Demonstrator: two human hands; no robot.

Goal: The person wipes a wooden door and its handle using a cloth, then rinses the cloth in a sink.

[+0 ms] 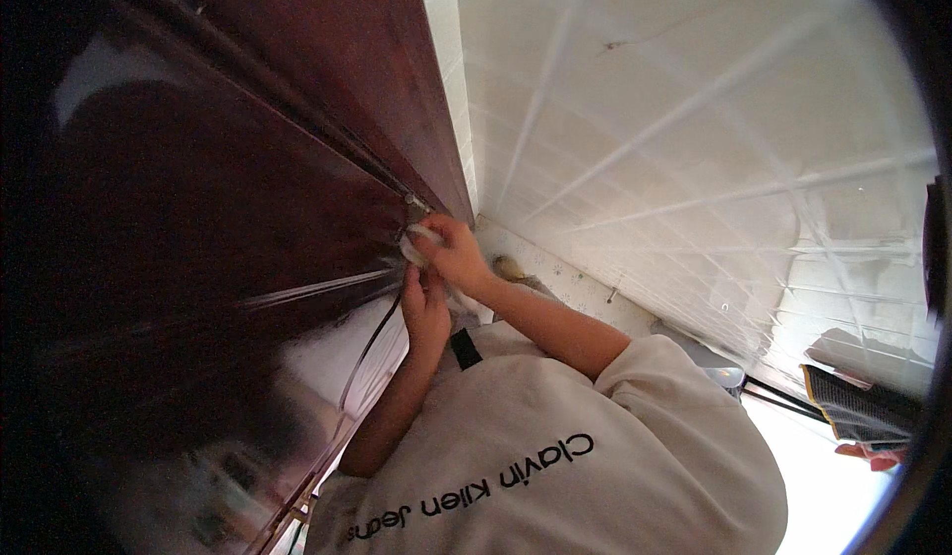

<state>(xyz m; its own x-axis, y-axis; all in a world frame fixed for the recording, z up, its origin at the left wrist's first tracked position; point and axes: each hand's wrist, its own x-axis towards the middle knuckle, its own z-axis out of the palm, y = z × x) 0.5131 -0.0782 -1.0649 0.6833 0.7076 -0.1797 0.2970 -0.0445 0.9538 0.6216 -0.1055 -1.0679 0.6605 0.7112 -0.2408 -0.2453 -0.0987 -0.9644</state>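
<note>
A small white rounded object (413, 248), perhaps a roll or folded cloth, is held against a glossy dark red-brown wooden door or panel (320, 183). My right hand (455, 254) grips it from the right with thumb and fingers. Just below, my left hand (426, 308) has its fingertips raised against its lower edge; whether they grip anything is hidden. A small metal fitting (416, 202) sits on the panel just above my right hand. From beside my left fingers, a thin black cable (367, 347) hangs down along the panel.
A pale tiled wall (654, 108) rises at the right, with a flower-patterned strip (554, 266) and a small metal peg (613, 294) low down. A dark cloth with a yellow edge (855, 404) hangs at the far right. Metal hardware (300, 512) shows on the panel's edge at lower left.
</note>
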